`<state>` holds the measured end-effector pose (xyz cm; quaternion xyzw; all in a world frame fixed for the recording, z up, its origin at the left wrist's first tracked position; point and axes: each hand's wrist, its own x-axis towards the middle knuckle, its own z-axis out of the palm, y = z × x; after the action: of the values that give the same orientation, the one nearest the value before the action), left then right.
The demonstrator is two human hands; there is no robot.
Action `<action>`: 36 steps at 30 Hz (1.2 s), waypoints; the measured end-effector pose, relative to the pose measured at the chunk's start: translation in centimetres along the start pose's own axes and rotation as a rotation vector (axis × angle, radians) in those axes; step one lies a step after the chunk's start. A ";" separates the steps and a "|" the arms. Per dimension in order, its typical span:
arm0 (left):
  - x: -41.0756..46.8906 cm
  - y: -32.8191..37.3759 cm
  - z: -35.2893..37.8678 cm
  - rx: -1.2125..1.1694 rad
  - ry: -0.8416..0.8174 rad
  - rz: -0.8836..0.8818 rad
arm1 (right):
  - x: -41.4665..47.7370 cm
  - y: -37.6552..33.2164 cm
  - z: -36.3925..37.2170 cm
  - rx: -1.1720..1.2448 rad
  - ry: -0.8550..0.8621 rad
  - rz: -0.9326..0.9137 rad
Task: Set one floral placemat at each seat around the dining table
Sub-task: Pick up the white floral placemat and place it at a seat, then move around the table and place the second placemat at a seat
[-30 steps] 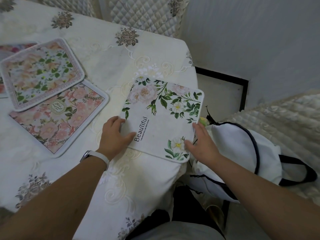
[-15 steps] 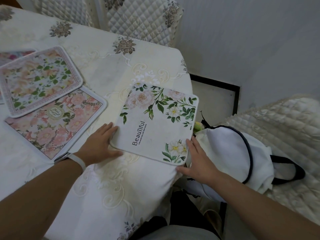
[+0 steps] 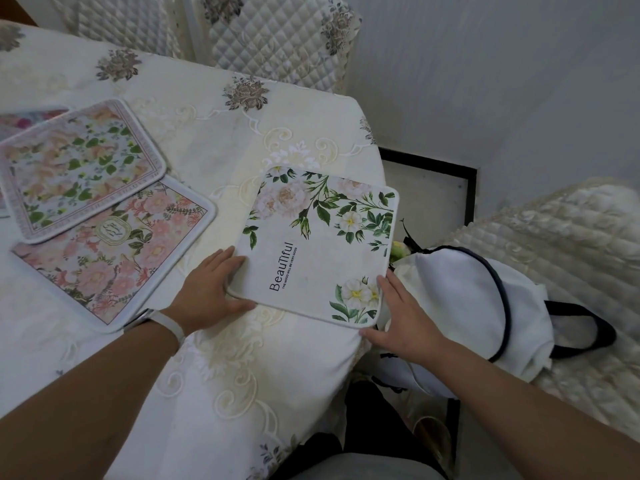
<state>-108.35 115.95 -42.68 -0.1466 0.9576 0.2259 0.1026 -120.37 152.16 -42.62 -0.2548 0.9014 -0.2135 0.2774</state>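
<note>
A white floral placemat printed "Beautiful" lies near the table's right corner, turned at an angle. My left hand grips its near left corner, thumb under the edge. My right hand rests flat against its near right corner at the table's rim. To the left lie two more placemats: a pink rose placemat and a peach and green placemat overlapping its far end. A further mat edge peeks out behind them.
The table wears a cream embroidered cloth. Quilted chair backs stand at the far side. A white tote bag with dark trim sits on a cushioned seat to the right. A white wall is close.
The "Beautiful" placemat has slid slightly left and nearer along the table between both hands. My left hand moved from lying on top of it to gripping its corner.
</note>
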 end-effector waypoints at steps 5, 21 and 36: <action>0.0 0.3 0.0 -0.007 -0.006 0.001 | -0.6 0.0 -0.2 0.005 0.004 0.001; -0.8 0.8 -0.9 0.048 -0.076 0.001 | -1.5 0.3 -0.3 -0.021 -0.001 0.008; -11.6 6.9 -7.2 0.231 0.346 -0.169 | 0.0 -13.6 -7.2 -0.228 0.113 -0.438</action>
<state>-100.70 121.25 -30.53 -0.2500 0.9648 0.0766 -0.0287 -120.13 143.35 -30.05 -0.4612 0.8570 -0.1796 0.1431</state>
